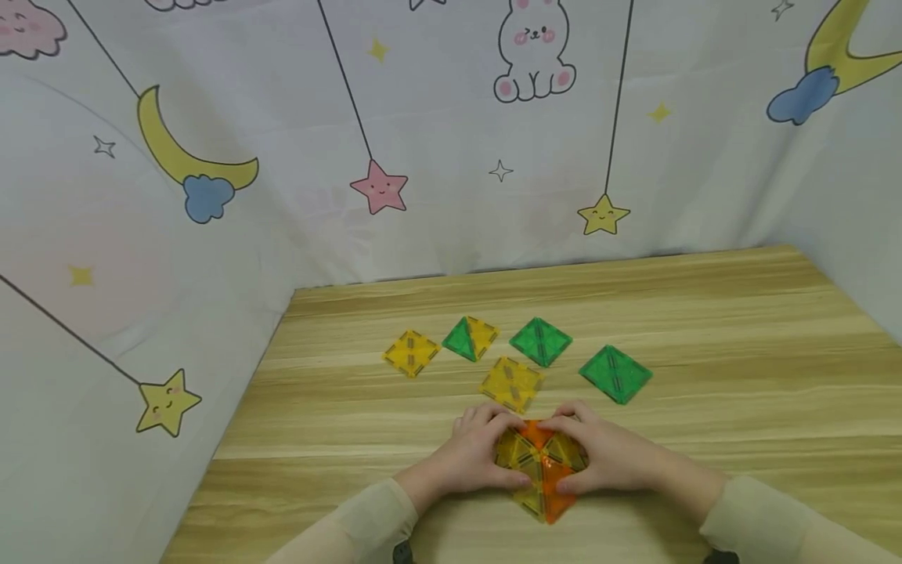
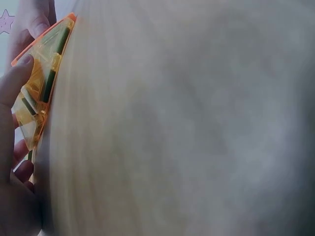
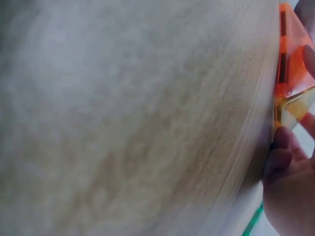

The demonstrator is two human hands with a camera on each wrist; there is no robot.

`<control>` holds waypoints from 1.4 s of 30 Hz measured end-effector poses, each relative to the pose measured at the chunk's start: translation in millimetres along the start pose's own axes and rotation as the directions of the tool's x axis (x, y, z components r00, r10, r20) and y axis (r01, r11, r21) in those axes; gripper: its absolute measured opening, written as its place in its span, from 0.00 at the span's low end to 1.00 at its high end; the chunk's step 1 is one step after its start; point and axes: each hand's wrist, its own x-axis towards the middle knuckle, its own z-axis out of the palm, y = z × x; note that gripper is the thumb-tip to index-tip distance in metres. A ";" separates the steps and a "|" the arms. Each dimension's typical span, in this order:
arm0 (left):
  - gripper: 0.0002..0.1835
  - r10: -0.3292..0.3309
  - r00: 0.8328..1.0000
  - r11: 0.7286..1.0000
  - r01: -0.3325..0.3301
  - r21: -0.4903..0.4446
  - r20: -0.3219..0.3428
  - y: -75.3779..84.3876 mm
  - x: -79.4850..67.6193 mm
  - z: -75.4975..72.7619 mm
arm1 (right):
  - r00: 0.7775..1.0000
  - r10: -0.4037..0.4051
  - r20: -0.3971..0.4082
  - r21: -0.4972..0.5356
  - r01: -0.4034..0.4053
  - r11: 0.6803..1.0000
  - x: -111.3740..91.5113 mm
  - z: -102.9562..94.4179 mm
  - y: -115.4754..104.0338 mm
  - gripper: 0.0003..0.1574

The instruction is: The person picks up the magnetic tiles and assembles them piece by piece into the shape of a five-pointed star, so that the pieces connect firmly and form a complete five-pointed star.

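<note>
A raised shape [image 1: 534, 474] of yellow and orange see-through triangular magnetic tiles stands on the table near its front, its tiles meeting at a peak. My left hand [image 1: 474, 456] holds its left side, the thumb on the near face and the fingers round the back. On the opposite side, my right hand [image 1: 611, 454] grips it the same way. In the left wrist view, the thumb lies against a yellow tile [image 2: 48, 54] whose lower edge is at the tabletop. The right wrist view has an orange tile [image 3: 291, 73] under the right thumb.
Behind the hands, flat on the wooden table [image 1: 338, 423], lie a yellow diamond [image 1: 423, 352], a green-and-yellow diamond [image 1: 460, 341], another yellow one [image 1: 500, 380], and two green diamonds [image 1: 528, 341], the second [image 1: 630, 374] farther right. A printed cloth [image 1: 451, 227] hangs behind the table.
</note>
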 end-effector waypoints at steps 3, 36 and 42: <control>0.32 0.009 1.000 1.000 -0.009 -0.007 0.010 -2.7 0.8 -1.0 | 1.000 -0.006 -0.003 0.002 0.006 1.000 1.3 -1.0 1.3 0.45; 0.40 -0.070 0.997 0.984 0.072 -0.164 0.016 -14.5 3.2 -17.6 | 0.994 -0.057 -0.092 0.002 0.057 0.998 16.1 -14.6 9.5 0.41; 0.42 -0.137 0.989 0.983 0.130 -0.130 -0.053 -34.8 10.4 -29.1 | 0.991 0.066 -0.113 -0.038 -0.070 0.997 33.8 -21.5 18.2 0.42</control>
